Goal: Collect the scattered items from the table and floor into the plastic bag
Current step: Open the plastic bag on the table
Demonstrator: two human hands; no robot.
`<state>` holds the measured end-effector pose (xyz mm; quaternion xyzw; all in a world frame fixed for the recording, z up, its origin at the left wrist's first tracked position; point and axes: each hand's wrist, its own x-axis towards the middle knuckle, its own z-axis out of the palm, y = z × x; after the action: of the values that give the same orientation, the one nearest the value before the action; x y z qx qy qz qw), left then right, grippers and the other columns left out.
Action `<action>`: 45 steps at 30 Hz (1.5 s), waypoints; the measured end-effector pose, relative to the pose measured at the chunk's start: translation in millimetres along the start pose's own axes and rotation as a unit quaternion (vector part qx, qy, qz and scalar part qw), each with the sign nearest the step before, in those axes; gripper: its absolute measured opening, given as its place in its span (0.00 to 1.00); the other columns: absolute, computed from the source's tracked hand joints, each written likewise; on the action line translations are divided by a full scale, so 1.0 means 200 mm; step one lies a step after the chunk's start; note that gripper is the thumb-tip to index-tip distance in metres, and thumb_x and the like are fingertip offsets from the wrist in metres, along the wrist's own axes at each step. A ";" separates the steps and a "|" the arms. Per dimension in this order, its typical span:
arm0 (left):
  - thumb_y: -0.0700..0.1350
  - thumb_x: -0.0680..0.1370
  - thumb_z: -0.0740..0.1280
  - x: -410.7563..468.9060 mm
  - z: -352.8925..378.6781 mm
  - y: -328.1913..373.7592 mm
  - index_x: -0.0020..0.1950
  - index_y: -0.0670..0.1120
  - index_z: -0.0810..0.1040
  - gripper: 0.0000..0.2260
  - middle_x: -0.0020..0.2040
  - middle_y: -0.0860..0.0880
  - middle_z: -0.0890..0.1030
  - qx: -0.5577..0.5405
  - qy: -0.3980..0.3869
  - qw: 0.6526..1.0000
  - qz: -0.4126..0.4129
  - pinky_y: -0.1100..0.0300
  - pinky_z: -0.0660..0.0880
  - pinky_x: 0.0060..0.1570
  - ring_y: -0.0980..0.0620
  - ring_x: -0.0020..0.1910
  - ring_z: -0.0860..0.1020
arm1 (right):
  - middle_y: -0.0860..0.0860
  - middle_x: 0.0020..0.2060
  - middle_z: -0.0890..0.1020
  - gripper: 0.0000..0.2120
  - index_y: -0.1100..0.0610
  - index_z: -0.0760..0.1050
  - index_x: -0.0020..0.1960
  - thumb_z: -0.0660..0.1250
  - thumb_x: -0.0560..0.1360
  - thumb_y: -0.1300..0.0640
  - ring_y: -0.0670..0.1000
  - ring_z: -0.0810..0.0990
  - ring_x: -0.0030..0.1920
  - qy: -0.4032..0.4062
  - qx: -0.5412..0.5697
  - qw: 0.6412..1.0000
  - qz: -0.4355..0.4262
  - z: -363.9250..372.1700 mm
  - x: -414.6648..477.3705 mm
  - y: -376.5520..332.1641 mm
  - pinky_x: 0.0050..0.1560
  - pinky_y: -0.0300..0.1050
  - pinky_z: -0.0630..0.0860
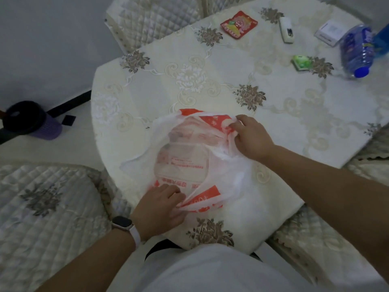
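Note:
A white plastic bag (pixel 185 161) with red print lies on the near part of the table (pixel 231 76), its mouth pulled apart. My left hand (pixel 160 205) pinches the bag's near edge. My right hand (pixel 250 138) grips the far right edge. Scattered farther back on the table are a red snack packet (pixel 239 24), a white remote-like device (pixel 286 30), a small green packet (pixel 301 62), a white box (pixel 329 32) and a blue-capped water bottle (pixel 356 49) lying on its side.
The table wears a cream floral cloth. Quilted chair cushions stand at the left (pixel 42 207), the back (pixel 155 17) and the right (pixel 328 239). On the floor at the left sits a dark and purple cup (pixel 31 121) beside a black strip.

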<state>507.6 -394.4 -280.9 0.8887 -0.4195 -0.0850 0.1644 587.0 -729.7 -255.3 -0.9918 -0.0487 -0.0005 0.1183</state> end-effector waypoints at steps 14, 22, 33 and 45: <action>0.54 0.75 0.67 0.45 -0.35 -0.48 0.65 0.45 0.78 0.21 0.69 0.40 0.75 0.157 0.023 0.987 -0.034 0.42 0.69 0.65 0.38 0.68 0.72 | 0.61 0.61 0.75 0.27 0.59 0.72 0.65 0.69 0.71 0.47 0.62 0.73 0.61 -0.165 -0.141 0.955 -0.203 0.09 -0.18 -0.46 0.63 0.58 0.70; 0.65 0.73 0.58 0.38 -0.20 -0.63 0.69 0.50 0.74 0.30 0.74 0.43 0.70 0.118 -0.112 0.986 -0.021 0.42 0.67 0.69 0.40 0.73 0.67 | 0.52 0.53 0.80 0.13 0.55 0.73 0.61 0.63 0.76 0.57 0.54 0.79 0.51 -0.394 -0.188 0.897 -0.073 0.03 -0.28 -0.48 0.51 0.47 0.74; 0.58 0.69 0.60 0.43 -0.16 -0.74 0.56 0.44 0.81 0.25 0.59 0.39 0.79 0.111 -0.102 0.987 0.049 0.43 0.75 0.56 0.37 0.57 0.78 | 0.56 0.43 0.79 0.10 0.58 0.74 0.53 0.59 0.76 0.54 0.59 0.79 0.43 -0.322 -0.152 0.933 -0.043 -0.17 -0.69 -0.38 0.45 0.50 0.75; 0.58 0.72 0.58 0.37 -0.21 -0.44 0.53 0.47 0.83 0.22 0.57 0.44 0.83 0.118 -0.061 0.986 0.103 0.42 0.74 0.59 0.43 0.56 0.81 | 0.53 0.40 0.77 0.11 0.57 0.76 0.45 0.58 0.71 0.54 0.57 0.77 0.38 -0.167 -0.095 0.979 -0.073 -0.05 -0.70 -0.36 0.33 0.49 0.75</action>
<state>629.6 -390.5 -274.7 0.8468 -0.5255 -0.0716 0.0403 440.0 -676.9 -230.1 -0.9783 -0.1401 0.1518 0.0133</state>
